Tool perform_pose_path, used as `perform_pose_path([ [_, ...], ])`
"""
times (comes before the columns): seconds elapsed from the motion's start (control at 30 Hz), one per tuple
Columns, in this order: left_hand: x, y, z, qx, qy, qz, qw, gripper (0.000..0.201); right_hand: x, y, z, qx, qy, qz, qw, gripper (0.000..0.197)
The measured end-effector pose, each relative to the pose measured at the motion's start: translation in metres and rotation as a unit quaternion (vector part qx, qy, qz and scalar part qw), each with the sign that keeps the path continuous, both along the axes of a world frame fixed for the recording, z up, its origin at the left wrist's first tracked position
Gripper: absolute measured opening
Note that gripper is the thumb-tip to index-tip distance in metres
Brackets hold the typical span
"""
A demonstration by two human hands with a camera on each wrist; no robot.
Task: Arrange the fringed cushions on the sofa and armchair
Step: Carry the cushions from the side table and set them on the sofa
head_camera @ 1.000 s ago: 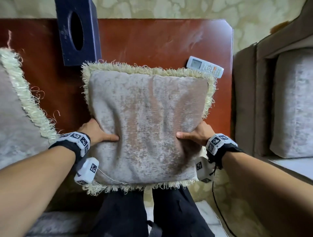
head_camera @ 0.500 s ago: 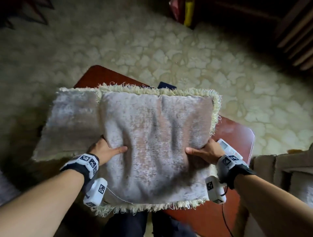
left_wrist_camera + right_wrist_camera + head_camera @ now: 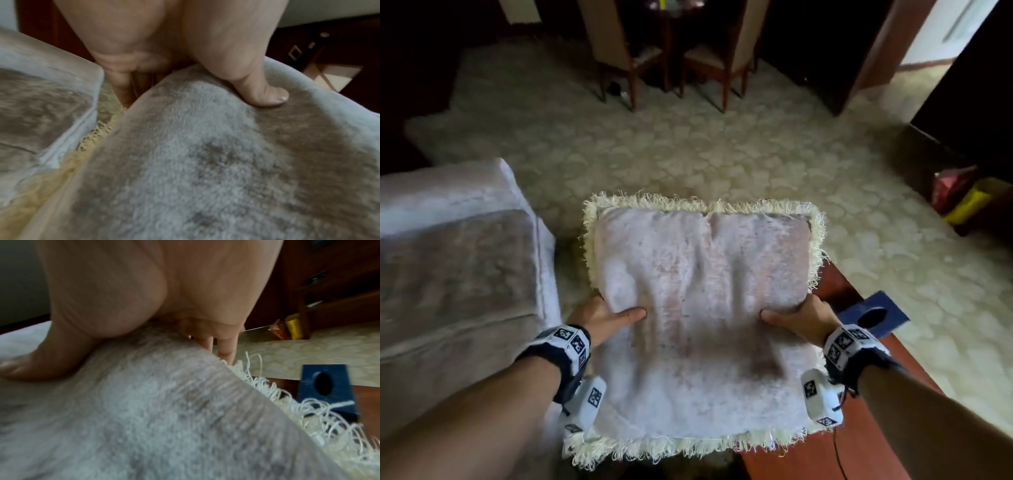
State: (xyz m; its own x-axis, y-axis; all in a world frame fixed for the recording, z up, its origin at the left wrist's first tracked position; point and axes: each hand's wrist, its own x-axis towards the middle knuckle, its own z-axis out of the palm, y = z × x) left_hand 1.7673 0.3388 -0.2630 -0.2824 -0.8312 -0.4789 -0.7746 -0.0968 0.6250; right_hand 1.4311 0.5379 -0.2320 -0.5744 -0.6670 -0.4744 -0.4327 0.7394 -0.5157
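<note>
1. We held the fringed cushion (image 3: 702,322) in the air in front of us, its face turned up, above the near-right wooden table (image 3: 859,445) and the patterned carpet (image 3: 688,154).
2. Our left hand (image 3: 602,317) gripped the cushion's left edge: the thumb lay pressed flat on top, and the fingers (image 3: 121,87) curled underneath, close together.
3. Our right hand (image 3: 803,317) mirrored this on the right edge, thumb on top and fingers (image 3: 226,344) tucked below beside the fringe.
4. An upholstered seat (image 3: 458,260), sofa or armchair we could not tell, stood just left of the cushion, apart from it.
5. We judged the cushion light and very soft: it creased and dented under both thumbs, so it would sag if held at 1 point.
6. We reckoned the plush nap gave good friction; the best hold was the 2 opposite side edges, pinching the padded body, not the loose fringe.
7. A dark blue box (image 3: 873,317) sat on the table at the right.
</note>
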Motion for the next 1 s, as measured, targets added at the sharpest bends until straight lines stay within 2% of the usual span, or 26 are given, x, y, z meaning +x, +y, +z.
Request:
perform_pose_path([
  [0.13,0.108,-0.043,0.004,-0.004,0.038,0.057,0.998,0.119,0.076,-0.093,0.011,-0.009,-0.005,0.064,0.998,0.117],
  [0.23,0.182,-0.064,0.008,-0.023,0.046,0.113,0.992,0.117,0.136,-0.157,0.022,-0.021,-0.030,0.120,0.992,0.089],
  [0.37,0.276,-0.073,0.017,-0.022,0.049,0.213,0.976,0.113,0.212,-0.244,0.022,-0.050,-0.018,0.226,0.973,0.102],
  [0.5,0.366,-0.065,0.015,-0.033,0.031,0.308,0.950,0.125,0.304,-0.318,0.035,-0.044,-0.019,0.328,0.944,0.093],
  [0.57,0.404,-0.053,0.013,-0.027,0.018,0.346,0.938,0.130,0.350,-0.347,0.037,-0.048,-0.035,0.372,0.926,0.097],
  [0.7,0.453,-0.023,0.018,-0.036,0.009,0.455,0.890,0.128,0.433,-0.402,0.024,-0.063,-0.081,0.463,0.881,0.082],
  [0.77,0.470,-0.010,0.017,-0.039,0.005,0.501,0.864,0.138,0.474,-0.426,0.021,-0.049,-0.102,0.515,0.850,0.076],
  [0.8,0.477,-0.005,0.015,-0.036,0.005,0.526,0.850,0.140,0.496,-0.437,0.021,-0.039,-0.102,0.542,0.833,0.082],
  [0.9,0.491,0.008,0.000,-0.024,0.012,0.600,0.799,0.138,0.553,-0.475,0.012,-0.030,-0.068,0.619,0.782,0.128],
  [0.93,0.493,0.011,-0.004,-0.017,0.010,0.629,0.777,0.136,0.570,-0.488,0.009,-0.026,-0.073,0.640,0.764,0.134],
  [1.0,0.491,0.014,-0.004,-0.013,-0.012,0.678,0.735,0.134,0.602,-0.504,0.009,-0.015,-0.083,0.675,0.733,0.130],
])
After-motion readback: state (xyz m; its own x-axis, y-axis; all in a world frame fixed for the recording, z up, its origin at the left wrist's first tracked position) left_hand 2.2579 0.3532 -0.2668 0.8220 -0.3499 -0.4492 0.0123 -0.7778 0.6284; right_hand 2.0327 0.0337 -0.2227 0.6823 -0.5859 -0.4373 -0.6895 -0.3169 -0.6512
